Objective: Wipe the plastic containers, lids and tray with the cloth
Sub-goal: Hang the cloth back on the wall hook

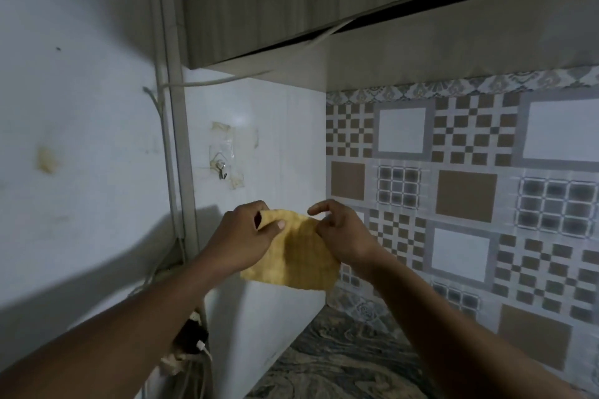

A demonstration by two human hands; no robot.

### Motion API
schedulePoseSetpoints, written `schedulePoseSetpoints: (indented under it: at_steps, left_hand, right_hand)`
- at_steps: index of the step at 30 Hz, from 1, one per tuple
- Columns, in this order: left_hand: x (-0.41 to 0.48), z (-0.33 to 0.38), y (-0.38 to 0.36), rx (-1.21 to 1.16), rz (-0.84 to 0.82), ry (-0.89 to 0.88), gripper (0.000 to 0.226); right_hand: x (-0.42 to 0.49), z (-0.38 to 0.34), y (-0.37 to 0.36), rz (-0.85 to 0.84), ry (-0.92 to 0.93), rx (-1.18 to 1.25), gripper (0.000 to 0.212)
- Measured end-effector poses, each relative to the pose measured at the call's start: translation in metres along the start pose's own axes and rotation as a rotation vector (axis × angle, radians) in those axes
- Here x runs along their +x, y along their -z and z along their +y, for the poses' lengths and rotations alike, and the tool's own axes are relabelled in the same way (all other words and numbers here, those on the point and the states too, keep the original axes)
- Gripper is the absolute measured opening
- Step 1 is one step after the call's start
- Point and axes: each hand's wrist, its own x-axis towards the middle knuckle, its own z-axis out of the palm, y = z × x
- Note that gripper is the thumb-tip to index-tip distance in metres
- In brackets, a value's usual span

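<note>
A yellow waffle-weave cloth (301, 256) hangs in the air in front of the white wall, held up by both hands. My left hand (243, 233) pinches its upper left corner between thumb and curled fingers. My right hand (340, 233) grips its upper right edge, index finger raised and curled above the cloth. The cloth's lower edge dangles free. No containers, lids or tray are in view.
A small metal hook (222, 169) on a clear adhesive pad sticks to the white wall above the cloth. Grey wall cabinets (324, 3) hang overhead. Patterned tiles (466, 172) cover the right wall. A marbled countertop (340, 356) lies below, with a power strip and cables (191, 343) at lower left.
</note>
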Motion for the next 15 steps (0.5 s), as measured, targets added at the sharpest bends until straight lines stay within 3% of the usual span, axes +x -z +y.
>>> schedulePoseSetpoints:
  at_steps: [4, 8, 15]
  left_hand:
    - [0.011, -0.014, 0.034, 0.066, 0.179, -0.011, 0.014]
    - [0.02, -0.026, 0.053, 0.124, 0.321, -0.086, 0.039]
    - [0.056, -0.051, 0.077, 0.56, 0.29, -0.245, 0.027]
  right_hand:
    - [0.028, -0.025, -0.03, -0.007, 0.256, -0.219, 0.031]
    - [0.05, -0.049, -0.064, 0.001, 0.466, -0.396, 0.025]
    - [0.097, -0.072, -0.076, 0.095, 0.649, -0.481, 0.03]
